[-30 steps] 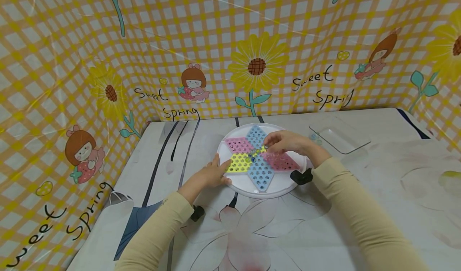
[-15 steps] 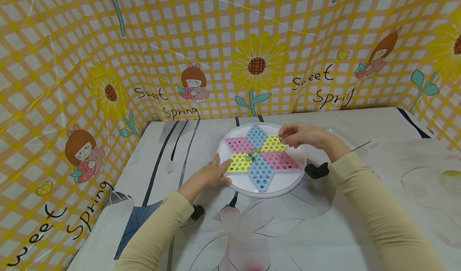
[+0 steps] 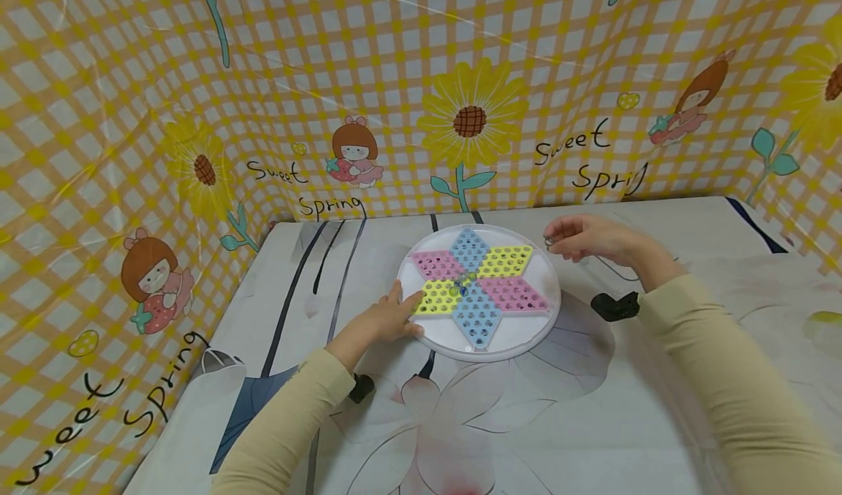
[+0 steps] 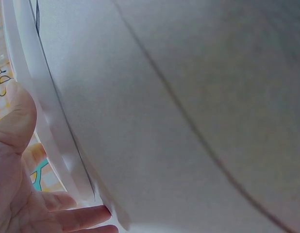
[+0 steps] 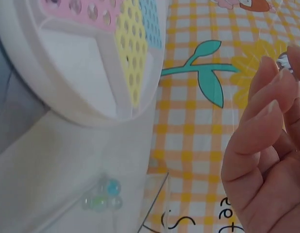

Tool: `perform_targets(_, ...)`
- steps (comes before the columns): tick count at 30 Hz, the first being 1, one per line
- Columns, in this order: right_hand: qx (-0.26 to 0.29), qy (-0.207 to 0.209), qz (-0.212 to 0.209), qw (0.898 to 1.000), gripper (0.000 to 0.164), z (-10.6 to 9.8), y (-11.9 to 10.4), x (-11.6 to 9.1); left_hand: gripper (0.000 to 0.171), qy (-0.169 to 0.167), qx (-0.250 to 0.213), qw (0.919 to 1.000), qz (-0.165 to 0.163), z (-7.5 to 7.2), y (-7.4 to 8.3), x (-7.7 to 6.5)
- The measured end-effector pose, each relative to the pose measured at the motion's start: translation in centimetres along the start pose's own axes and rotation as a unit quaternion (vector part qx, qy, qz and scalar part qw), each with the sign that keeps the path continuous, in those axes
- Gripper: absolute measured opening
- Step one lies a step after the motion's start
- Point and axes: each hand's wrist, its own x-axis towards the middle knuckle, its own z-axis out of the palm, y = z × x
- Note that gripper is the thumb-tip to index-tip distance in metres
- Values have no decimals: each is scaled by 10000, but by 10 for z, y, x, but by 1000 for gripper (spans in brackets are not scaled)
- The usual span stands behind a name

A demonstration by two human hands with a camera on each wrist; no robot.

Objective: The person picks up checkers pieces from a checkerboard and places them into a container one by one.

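Note:
A round white Chinese checkers board (image 3: pixel 526 334) has blue, pink and yellow points full of holes. Several marbles (image 3: pixel 463 284) sit at its centre. My left hand (image 3: pixel 388 318) rests on the board's left rim with the fingers spread; the left wrist view shows this hand (image 4: pixel 19 189) at the board's edge. Off the right side of the board, raised in the air, my right hand (image 3: pixel 585 237) pinches a small clear marble (image 3: pixel 549 242) between thumb and fingertips. That marble (image 5: pixel 284 62) looks clear with a dark tint in the right wrist view.
A clear plastic tray (image 3: pixel 615 270) stands right of the board, partly hidden by my right hand and wrist. Several clear, blue and green marbles (image 5: pixel 102 195) lie in or by it. A checked, flower-printed cloth (image 3: pixel 395 100) forms the wall behind the table.
My right hand has lifted from the board's upper-right yellow point and moved right past the rim, carrying the marble. The left hand has stayed in place.

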Motion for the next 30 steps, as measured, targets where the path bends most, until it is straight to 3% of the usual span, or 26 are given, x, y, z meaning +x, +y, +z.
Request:
perform_targets(14,-94,307,239,9992,33,-39,26,-20,71,23,-8,10000,9,-1,1,-1)
perform_targets(23,-32,350,471,9983,33,-54,44,-27,72,24,-36,10000,-2,0,-1,-1)
perform_targets(30,-337,524,575,9964,37,-58,55,-28,72,11,-69,10000,-9,1,-1,0)
